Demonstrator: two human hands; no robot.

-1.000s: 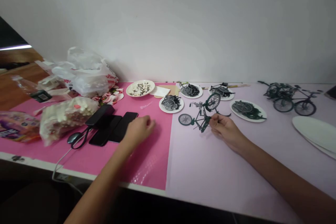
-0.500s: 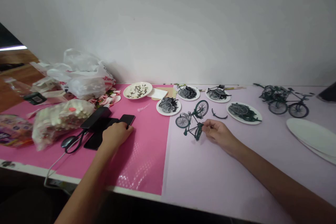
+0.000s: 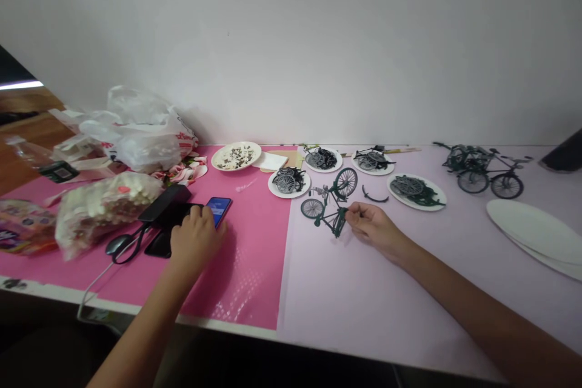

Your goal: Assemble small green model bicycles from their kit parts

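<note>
My right hand (image 3: 375,222) pinches a dark green model bicycle (image 3: 330,206) by its rear end, thumb and fingers closed. The bicycle is tilted above the pale table, both wheels showing. Just beyond it lies a thin curved dark part (image 3: 374,195). My left hand (image 3: 195,236) is over a phone (image 3: 221,208) on the pink surface, fingers apart and gripping nothing. The phone's screen is lit blue; the hand covers its lower part. Whether the fingertips touch the glass I cannot tell. Under the same hand lies another dark flat device (image 3: 158,245), partly covered.
Several white plates of bicycle parts, such as a plate with green pieces (image 3: 440,206), stand toward the wall. Finished model bicycles (image 3: 491,173) and blank plates (image 3: 531,224) are at right. A plate of small pieces (image 3: 236,163), plastic bags (image 3: 150,139) and a cable (image 3: 93,285) are left.
The phone's screen has gone from dark to lit. My left hand has shifted slightly, its fingers drawn back from the phone's right edge. My right hand still holds the bicycle, almost unmoved.
</note>
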